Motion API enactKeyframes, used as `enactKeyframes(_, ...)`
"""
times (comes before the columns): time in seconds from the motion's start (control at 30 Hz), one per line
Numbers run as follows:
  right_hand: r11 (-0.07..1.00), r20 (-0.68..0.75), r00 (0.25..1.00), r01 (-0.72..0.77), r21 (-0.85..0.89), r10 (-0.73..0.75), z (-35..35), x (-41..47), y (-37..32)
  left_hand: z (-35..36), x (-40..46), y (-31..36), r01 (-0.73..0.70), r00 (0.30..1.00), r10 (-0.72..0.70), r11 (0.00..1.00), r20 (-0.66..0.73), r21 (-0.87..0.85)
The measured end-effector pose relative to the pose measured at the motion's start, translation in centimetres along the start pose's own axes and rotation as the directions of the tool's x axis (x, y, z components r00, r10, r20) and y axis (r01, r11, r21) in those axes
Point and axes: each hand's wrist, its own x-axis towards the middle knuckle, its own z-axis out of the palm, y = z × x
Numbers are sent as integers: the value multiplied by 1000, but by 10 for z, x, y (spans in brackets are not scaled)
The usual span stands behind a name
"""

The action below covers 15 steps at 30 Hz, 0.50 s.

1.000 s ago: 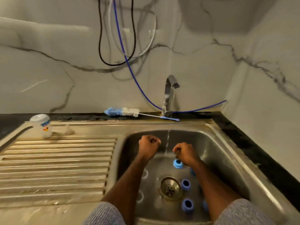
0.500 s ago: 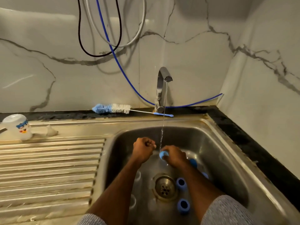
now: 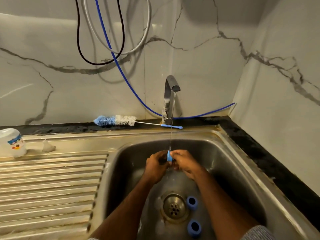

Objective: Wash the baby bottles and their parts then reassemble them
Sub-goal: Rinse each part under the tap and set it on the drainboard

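Blue collar rings, 2 of them, are seen nearest, lying on the sink floor right of the drain: one close to the camera, one just beyond. Further in, a third blue ring is pinched between the left hand and the right hand, fingers of both curled round it, directly under the thin stream from the tap. Wet plastic is judged slippery; a loosened pinch could drop it toward the drain. Beyond, a bottle brush lies unused on the ledge, and a capped bottle stands far left on the drainboard.
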Motion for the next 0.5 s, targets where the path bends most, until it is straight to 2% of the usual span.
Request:
enactKeyframes(0.17, 996, 37, 999, 20, 83, -23, 2, -2, -4, 0, 5, 0, 6, 999, -13, 986, -44, -165)
enactKeyframes(0.3, 989, 13, 997, 80, 125, -82, 7, -4, -7, -1, 5, 0, 26, 998, -45, 934, -46, -356)
enactKeyframes(0.43, 990, -113, 986, 132, 51, -126, 17, -4, -7, 1, 3, 2, -45, 998, 31, 956, -53, -292)
enactKeyframes(0.5, 986, -166, 977, 151, 73, -137, 19, -3, -11, 2, 2, 4, -61, 997, 43, 954, -68, -294)
